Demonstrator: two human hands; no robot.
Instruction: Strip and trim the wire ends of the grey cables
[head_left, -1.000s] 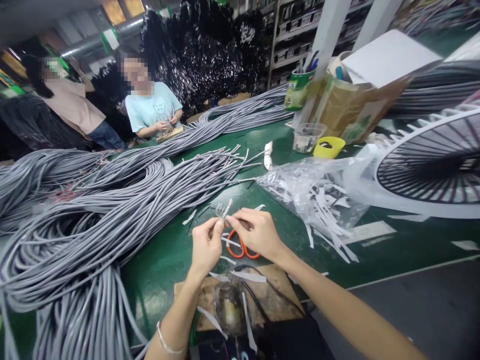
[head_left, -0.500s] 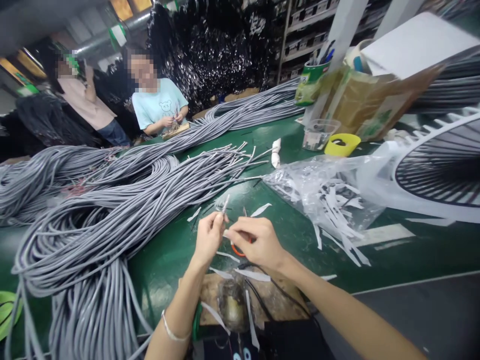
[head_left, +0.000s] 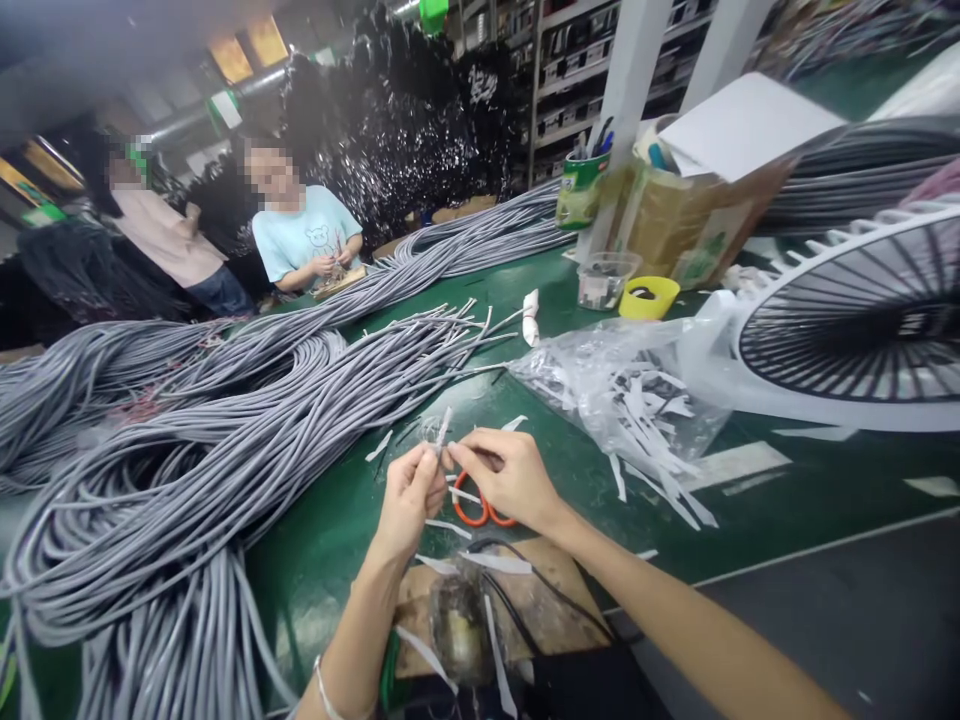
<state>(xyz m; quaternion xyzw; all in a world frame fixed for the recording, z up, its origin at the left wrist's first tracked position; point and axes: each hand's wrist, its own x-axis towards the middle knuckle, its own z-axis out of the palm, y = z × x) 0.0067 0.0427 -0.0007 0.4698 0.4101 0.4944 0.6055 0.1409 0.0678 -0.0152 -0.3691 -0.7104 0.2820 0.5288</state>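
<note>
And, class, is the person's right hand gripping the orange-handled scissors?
No: the orange-handled scissors lie on the green table beneath the right hand, whose fingertips are close to the left hand.

Your worktop is green, with a pale edge on your right. Thick loops of grey cables lie across its left side, their cut ends pointing towards the middle. Straight ahead of you are orange-handled scissors, partly hidden, with loose white scraps around them. To their right lies a clear plastic bag, white strips spilling from it. Beyond the bag you have a yellow ring-shaped holder, a clear tub and a cardboard box; a white fan stands at far right.
</note>
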